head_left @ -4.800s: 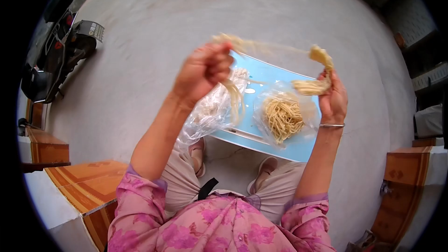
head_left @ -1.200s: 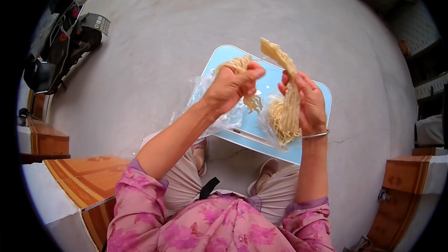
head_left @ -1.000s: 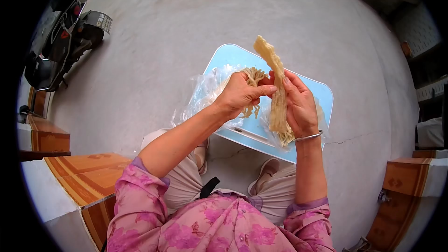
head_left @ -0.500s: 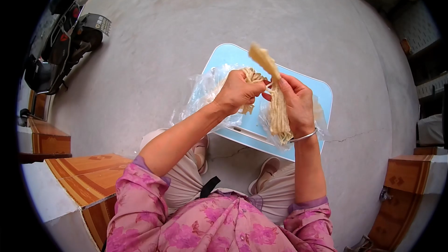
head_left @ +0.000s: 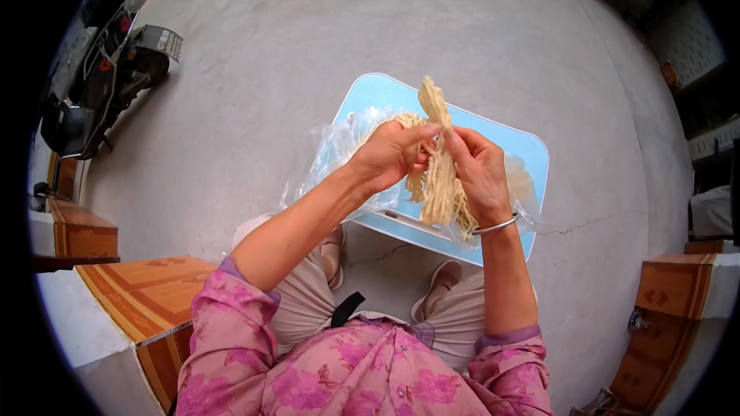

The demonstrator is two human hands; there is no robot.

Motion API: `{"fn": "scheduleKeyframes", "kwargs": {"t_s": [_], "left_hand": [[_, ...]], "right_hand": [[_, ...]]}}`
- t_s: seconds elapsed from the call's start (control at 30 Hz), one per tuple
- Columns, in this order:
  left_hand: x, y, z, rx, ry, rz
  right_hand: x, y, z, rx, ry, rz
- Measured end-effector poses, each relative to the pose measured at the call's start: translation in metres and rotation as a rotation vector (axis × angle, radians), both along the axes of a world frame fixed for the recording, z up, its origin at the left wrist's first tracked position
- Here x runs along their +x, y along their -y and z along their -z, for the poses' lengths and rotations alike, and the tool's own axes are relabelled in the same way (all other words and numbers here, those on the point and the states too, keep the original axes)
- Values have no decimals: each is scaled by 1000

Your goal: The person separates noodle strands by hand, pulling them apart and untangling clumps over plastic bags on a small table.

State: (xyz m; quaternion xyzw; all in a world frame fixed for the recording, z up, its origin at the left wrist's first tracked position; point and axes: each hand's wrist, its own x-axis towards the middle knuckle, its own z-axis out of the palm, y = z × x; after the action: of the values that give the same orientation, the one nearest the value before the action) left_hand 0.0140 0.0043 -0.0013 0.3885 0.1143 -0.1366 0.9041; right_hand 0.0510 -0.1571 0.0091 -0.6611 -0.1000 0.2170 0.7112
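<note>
Over a small light-blue table (head_left: 379, 91), both hands are closed on a bundle of cream yarn-like strands (head_left: 440, 194). My left hand (head_left: 388, 156) pinches it from the left side, thumb across the upper part. My right hand (head_left: 482, 173), with a silver bangle at the wrist, grips the same spot from the right. Above the fingers a short end stands up; the longer strands hang down toward the table's near edge. More cream strands (head_left: 408, 121) show behind my left hand. A clear plastic bag (head_left: 333, 156) lies to the left. The exact fingertip contact is partly hidden.
Another clear plastic piece (head_left: 526, 194) rests by my right wrist. A parked scooter (head_left: 108, 69) stands at the far left on the concrete floor (head_left: 254, 54). Tiled ledges flank me, one on the left (head_left: 146, 285) and one on the right (head_left: 667, 293).
The bundle has shifted slightly left and its upper end now stands more upright. My left thumb has stretched across it, and my right hand has moved a little left.
</note>
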Motion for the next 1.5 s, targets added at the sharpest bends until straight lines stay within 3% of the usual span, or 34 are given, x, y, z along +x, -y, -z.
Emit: {"fn": "scheduleKeyframes", "kwargs": {"t_s": [0.13,0.3,0.37,0.43,0.5,0.53,0.57,0.63,0.7,0.77,0.87,1.2,1.4,1.5], "left_hand": [[-1,-8,3,95,28,113],[2,-30,-29,-117,353,-139],[-4,-46,-55,-114,374,-307],[-1,-60,-52,-227,454,-300],[3,-92,-46,-408,549,-193],[-3,-99,-54,-399,565,-298],[-5,-105,-64,-389,589,-399],[-4,-104,-57,-138,529,-405],[-1,-89,-40,154,371,-413],[3,-73,-26,209,265,-248],[1,-43,-18,383,164,-56],[-2,5,-14,315,87,43],[-2,2,-5,323,101,12],[1,3,0,430,55,-181]], "right_hand": [[-1,2,-3,-80,262,51],[33,38,-3,-508,679,335],[71,84,5,-601,754,546],[79,107,-6,-528,713,727],[96,145,8,-848,803,845],[100,160,9,-872,688,850],[102,167,15,-644,573,799],[93,155,4,-194,359,662],[75,125,-12,-64,191,455],[59,93,-23,66,125,299],[38,59,-33,74,130,141],[5,15,-24,17,131,-63],[3,14,-19,-39,175,-77],[5,21,-24,-127,244,-28]]}}
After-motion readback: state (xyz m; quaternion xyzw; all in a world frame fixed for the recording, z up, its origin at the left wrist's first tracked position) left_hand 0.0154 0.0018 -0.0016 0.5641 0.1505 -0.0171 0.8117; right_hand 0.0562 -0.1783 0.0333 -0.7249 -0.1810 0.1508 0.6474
